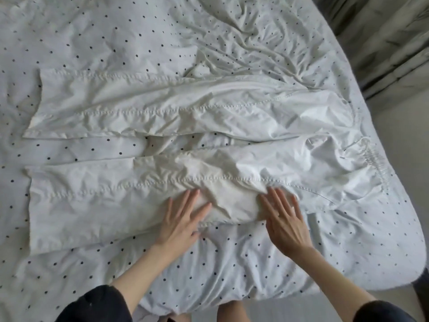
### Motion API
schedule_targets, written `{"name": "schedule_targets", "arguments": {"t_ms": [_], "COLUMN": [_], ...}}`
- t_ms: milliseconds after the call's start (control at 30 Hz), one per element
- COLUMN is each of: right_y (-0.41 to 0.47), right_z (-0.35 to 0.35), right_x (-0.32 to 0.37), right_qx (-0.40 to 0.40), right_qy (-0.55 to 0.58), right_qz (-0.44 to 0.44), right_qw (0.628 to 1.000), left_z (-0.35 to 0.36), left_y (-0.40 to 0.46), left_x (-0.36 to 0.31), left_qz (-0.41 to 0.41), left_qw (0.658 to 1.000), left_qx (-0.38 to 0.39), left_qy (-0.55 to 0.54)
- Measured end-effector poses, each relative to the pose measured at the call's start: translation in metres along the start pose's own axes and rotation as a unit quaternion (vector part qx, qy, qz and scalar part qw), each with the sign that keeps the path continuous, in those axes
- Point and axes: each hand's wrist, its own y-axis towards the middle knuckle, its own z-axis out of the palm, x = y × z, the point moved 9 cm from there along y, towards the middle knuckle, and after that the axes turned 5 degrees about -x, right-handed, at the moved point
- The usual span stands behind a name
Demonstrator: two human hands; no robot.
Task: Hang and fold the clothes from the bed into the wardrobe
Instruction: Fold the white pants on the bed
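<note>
Head view: white trousers (185,126) lie flat on the dotted bed cover (92,36), waistband by its right edge. Left hand (183,219) and right hand (285,219) press flat on the near leg, fingers straight, grasping nothing.

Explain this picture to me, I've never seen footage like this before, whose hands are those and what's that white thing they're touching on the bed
There is no machine here. The one picture comes from a camera worn on a person's head, looking forward and down, so the hands are the wearer's own. A pair of white trousers lies spread flat on a bed cover that is white with dark dots, the legs pointing left and the waistband to the right. The left hand and right hand rest flat on the nearer trouser leg, fingers straight, as if smoothing it. Nothing is gripped. Dark sleeves show at the bottom.
</note>
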Motion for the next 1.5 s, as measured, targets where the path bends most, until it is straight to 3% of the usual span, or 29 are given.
{"name": "schedule_targets", "arguments": {"t_ms": [100,200,300,433,667,833,933,1000,1200,1367,1500], "right_y": [-0.009,-0.015,-0.022,-0.025,0.003,-0.011,-0.014,-0.006,0.055,0.111,0.166], "right_z": [-0.003,-0.001,0.003,0.016,0.016,-0.013,-0.047,-0.073,-0.126,-0.145,-0.148], "right_x": [-0.035,-0.061,-0.096,-0.141,-0.148,-0.164,-0.193,-0.21,-0.23,-0.251,-0.265], "right_qx": [-0.001,0.01,0.013,0.019,0.03,-0.061,-0.119,-0.146,-0.221,-0.235,-0.237], "right_qy": [-0.025,-0.028,-0.027,-0.043,-0.024,0.021,0.05,0.049,0.033,0.017,0.005], "right_qz": [-0.011,0.0,0.057,0.121,0.145,0.12,0.187,0.229,0.246,0.27,0.269], "right_qw": [1.0,1.0,0.998,0.992,0.989,0.991,0.974,0.961,0.943,0.933,0.933], "left_z": [0.006,0.001,-0.009,-0.013,-0.046,-0.078,-0.102,-0.124,-0.194,-0.224,-0.238], "left_y": [0.006,0.004,-0.005,-0.011,0.005,-0.003,-0.01,-0.004,0.051,0.114,0.169], "left_x": [-0.004,-0.008,-0.008,-0.01,-0.017,-0.007,0.001,0.005,0.026,0.068,0.099], "left_qz": [-0.034,-0.062,-0.088,-0.144,-0.181,-0.267,-0.307,-0.318,-0.316,-0.377,-0.377], "left_qw": [0.998,0.996,0.992,0.985,0.977,0.955,0.934,0.921,0.901,0.89,0.896], "left_qx": [0.014,-0.037,-0.084,-0.085,-0.098,-0.122,-0.183,-0.223,-0.297,-0.253,-0.234], "left_qy": [0.05,0.054,0.042,0.048,0.06,0.036,0.006,-0.012,-0.026,-0.028,-0.003]}}
